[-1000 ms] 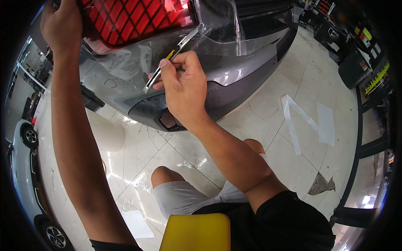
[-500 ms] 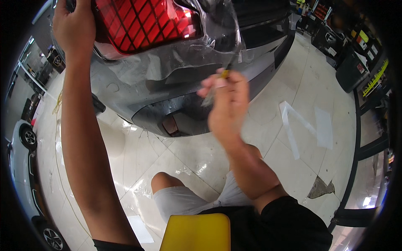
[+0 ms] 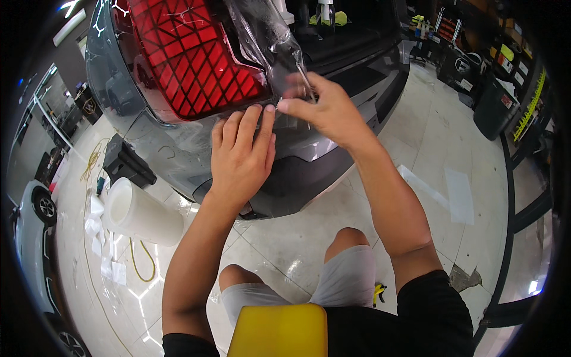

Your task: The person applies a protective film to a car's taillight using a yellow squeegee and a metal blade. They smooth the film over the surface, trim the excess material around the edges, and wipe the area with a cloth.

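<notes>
A grey car's red tail light [image 3: 196, 65] with a dark lattice fills the upper left. Clear film [image 3: 270, 44] hangs wrinkled along its right side and over the panel below. My left hand [image 3: 242, 146] lies with fingers stretched out, fingertips pressed on the panel just under the light's lower corner. Close to its fingertips, my right hand [image 3: 324, 113] is closed around a slim pen-like tool [image 3: 306, 82], its exact kind unclear. My right thumb is at the film near the left fingertips. The right fingers are partly blurred.
The car's bumper [image 3: 291, 184] curves below my hands. On the floor at left stand a white bucket [image 3: 148, 211] and a black box [image 3: 128, 163]. White backing sheets [image 3: 459, 196] lie at right. An open cargo area holds a spray bottle [image 3: 325, 12].
My left hand has come down from the light's upper left to its lower corner. The right hand has moved up to the film beside it. My view has shifted, showing more of the light.
</notes>
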### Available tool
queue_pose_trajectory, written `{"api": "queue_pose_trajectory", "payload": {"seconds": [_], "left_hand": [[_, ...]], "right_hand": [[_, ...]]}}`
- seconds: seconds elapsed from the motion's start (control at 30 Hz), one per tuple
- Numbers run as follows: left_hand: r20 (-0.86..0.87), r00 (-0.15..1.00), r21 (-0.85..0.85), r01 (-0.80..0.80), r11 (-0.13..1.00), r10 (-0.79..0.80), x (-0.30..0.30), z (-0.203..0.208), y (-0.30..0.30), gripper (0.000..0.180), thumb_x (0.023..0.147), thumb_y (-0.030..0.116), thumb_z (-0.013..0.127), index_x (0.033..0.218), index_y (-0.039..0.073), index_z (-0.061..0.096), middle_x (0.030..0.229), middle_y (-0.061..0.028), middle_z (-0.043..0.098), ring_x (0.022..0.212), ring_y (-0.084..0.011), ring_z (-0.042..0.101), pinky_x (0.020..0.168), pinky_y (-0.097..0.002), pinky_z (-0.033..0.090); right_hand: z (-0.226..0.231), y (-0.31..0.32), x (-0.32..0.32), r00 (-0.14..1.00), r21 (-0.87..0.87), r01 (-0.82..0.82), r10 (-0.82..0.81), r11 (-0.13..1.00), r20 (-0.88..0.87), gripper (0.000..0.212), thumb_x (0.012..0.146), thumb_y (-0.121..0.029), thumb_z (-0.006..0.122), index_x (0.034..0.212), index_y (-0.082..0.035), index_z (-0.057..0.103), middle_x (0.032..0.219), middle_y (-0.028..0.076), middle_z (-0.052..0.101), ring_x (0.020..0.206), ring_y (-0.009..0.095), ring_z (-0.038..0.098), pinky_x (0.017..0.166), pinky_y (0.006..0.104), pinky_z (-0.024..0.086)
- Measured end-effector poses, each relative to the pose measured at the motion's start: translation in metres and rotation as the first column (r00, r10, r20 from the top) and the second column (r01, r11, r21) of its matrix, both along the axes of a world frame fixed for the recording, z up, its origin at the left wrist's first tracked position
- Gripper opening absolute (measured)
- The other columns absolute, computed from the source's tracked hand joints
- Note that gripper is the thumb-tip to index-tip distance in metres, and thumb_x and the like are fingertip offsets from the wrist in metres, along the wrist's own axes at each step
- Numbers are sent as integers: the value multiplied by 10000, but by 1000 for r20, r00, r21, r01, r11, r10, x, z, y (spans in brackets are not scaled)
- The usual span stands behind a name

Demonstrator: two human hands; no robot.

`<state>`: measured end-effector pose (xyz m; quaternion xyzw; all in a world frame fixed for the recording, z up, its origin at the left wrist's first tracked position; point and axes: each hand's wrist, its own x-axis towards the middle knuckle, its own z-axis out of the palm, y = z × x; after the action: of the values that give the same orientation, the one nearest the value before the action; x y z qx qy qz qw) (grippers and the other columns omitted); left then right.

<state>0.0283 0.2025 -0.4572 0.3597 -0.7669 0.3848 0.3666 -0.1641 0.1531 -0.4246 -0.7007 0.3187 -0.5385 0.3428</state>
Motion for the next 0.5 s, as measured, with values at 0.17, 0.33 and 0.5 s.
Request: {"api": "queue_pose_trajectory", "payload": {"seconds": [0.17,0.33,0.5], "left_hand": [[-111,994,-11,14,1000,-15,-7,-10,-12,517,803,69,686,1311,33,597,1234,-127,546,1078,-331,520,928,-435,433],[-112,993,12,-25,1000,26,-12,-10,-11,504,798,57,670,1298,35,605,1219,-125,549,1070,-329,522,924,-429,429],[-80,995,12,-56,998,57,-4,-5,-7,496,790,66,664,1284,52,612,1217,-113,548,1064,-311,529,891,-433,423]], "right_hand": [[2,-3,18,996,152,-15,2,988,88,242,824,-192,728,938,9,656,787,13,620,703,82,539,618,266,435],[-5,-7,24,979,183,-25,-13,983,205,205,838,-167,672,902,27,646,738,89,641,645,147,560,613,314,457],[9,4,43,911,-80,400,-406,913,-71,240,863,-176,602,940,49,633,793,249,661,725,394,659,680,433,499]]}}
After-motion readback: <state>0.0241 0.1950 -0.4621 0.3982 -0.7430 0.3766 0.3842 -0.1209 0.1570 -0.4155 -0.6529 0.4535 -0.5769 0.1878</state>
